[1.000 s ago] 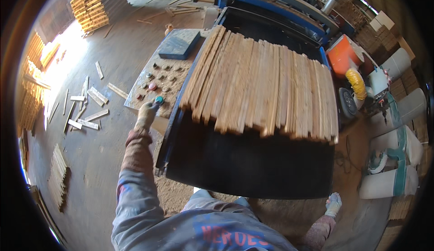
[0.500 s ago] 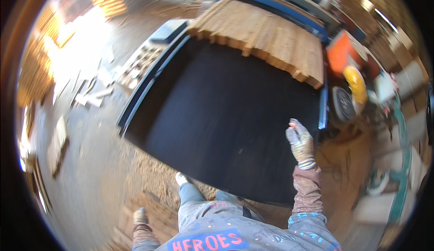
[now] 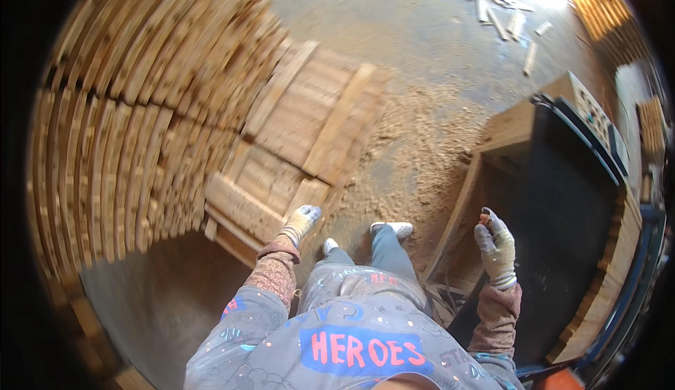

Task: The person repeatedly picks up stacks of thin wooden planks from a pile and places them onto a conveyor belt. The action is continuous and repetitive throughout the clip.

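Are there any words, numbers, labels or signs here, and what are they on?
Grey top, front: one big pink-red word on a blue patch; clear, but I don't copy out printed words.
Same top, around the patch: smaller blue and pink lettering, partly lost in folds.
Left sleeve: pink-red marks on blue, too creased to read.
Button panel: any marks are too small.
No numbers or signs I can make out.

This is a woodworking workshop. Tall, close stacks of boards (image 3: 140,46) fill the left side, beside a low wooden pallet (image 3: 302,105). Sawdust (image 3: 422,130) litters the bare grey floor (image 3: 330,10), and loose offcuts (image 3: 516,22) lie scattered farther off. At the right stands a large machine (image 3: 583,138) with a black bed (image 3: 555,249), a row of wood strips (image 3: 605,277) on it, and a panel of knobs (image 3: 594,114) alongside.
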`<action>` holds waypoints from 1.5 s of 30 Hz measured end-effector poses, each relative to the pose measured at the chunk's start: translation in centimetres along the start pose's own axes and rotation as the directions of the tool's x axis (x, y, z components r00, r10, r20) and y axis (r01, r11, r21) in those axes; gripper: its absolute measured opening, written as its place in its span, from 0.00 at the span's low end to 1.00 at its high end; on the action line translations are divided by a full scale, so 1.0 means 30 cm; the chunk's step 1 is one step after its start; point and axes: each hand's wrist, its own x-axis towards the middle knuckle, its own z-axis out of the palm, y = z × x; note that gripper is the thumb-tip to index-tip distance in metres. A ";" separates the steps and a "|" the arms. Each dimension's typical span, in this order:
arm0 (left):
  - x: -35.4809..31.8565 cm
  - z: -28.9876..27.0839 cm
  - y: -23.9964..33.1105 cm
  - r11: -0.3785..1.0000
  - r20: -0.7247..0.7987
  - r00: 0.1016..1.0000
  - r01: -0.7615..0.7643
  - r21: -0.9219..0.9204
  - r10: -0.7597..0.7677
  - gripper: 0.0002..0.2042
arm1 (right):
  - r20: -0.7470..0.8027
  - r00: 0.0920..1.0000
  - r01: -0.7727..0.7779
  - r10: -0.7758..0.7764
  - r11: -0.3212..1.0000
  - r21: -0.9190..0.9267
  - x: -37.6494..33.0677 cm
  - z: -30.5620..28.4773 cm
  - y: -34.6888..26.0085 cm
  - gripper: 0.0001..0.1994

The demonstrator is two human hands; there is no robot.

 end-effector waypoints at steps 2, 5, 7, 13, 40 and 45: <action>-0.147 -0.008 -0.168 0.975 -0.075 0.992 0.089 -0.202 -0.106 0.15 | 0.135 0.990 0.042 -0.039 0.999 -0.015 0.039 0.150 -0.050 0.17; -0.329 -0.019 -0.459 0.933 -0.038 0.971 0.218 -0.287 -0.238 0.20 | 0.213 0.977 -0.048 0.022 0.992 0.116 0.025 0.435 -0.065 0.19; -0.408 -0.021 -0.624 0.934 -0.041 0.949 0.299 -0.197 -0.313 0.14 | 0.291 0.924 -0.319 0.248 0.920 0.229 -0.017 0.628 -0.129 0.20; -0.430 -0.097 -1.000 0.661 -0.234 0.759 0.320 -0.679 -0.608 0.13 | 0.551 0.804 -0.341 0.224 0.933 0.118 0.055 1.112 -0.045 0.32; 0.070 -0.345 -1.048 0.314 -0.429 0.543 -0.296 -0.902 -0.722 0.30 | 0.086 0.994 0.090 -0.072 0.969 -0.229 1.032 2.033 0.087 0.59; -0.019 -0.400 -0.934 0.290 -0.355 0.567 -0.205 -0.935 -0.743 0.19 | 0.563 0.736 0.650 -0.374 0.623 -0.436 1.234 1.909 0.017 0.47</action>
